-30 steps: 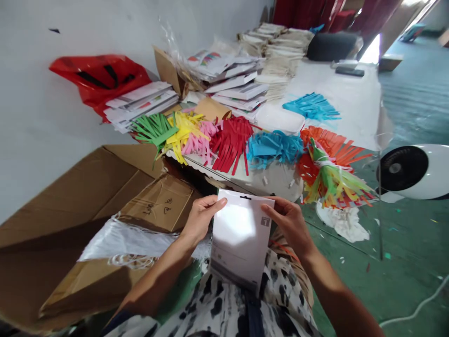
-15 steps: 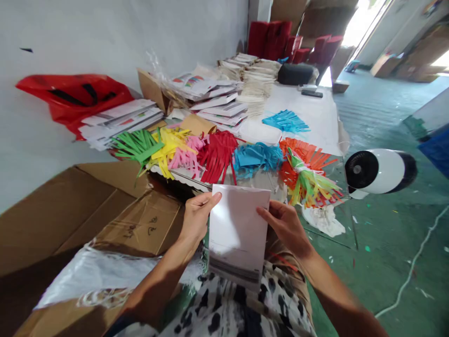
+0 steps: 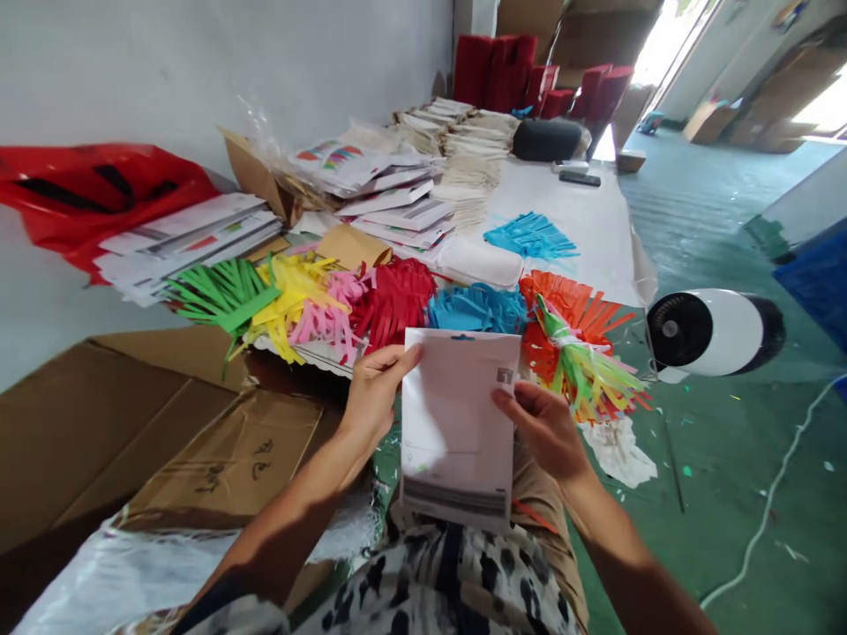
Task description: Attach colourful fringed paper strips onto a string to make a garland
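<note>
I hold a white printed card sleeve upright over my lap, its hang hole at the top. My left hand pinches its upper left edge. My right hand grips its right edge, thumb on the front. Just beyond it, along the table's near edge, lie fringed paper tassels: green, yellow, pink, red, blue and orange. A tied multicolour tassel bundle hangs off the table corner.
An open cardboard box with a clear plastic liner sits at my left. Stacks of white sleeves and a red plastic bag line the wall. A white fan stands on the green floor at right, with a cable.
The view has shifted left and down. The sleeve has been raised a little and its hang hole and corner mark show again. Both hands stay on its edges.
</note>
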`<control>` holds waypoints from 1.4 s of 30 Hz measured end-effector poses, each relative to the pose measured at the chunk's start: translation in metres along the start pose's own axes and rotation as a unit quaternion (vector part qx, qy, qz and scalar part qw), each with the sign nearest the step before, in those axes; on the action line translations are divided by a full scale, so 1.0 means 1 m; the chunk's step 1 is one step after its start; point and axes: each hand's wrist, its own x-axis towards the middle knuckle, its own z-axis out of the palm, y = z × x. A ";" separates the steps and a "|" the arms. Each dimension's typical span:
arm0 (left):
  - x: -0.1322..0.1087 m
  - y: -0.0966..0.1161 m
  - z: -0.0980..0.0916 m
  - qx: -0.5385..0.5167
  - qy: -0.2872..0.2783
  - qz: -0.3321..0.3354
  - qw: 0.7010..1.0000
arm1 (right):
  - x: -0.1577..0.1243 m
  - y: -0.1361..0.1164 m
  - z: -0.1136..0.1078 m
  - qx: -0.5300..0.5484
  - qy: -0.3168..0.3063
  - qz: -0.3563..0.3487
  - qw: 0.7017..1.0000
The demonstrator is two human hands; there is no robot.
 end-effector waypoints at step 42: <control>0.162 0.099 -0.067 0.206 -0.037 -0.028 0.978 | 0.251 -0.127 0.135 -0.257 0.051 0.011 0.965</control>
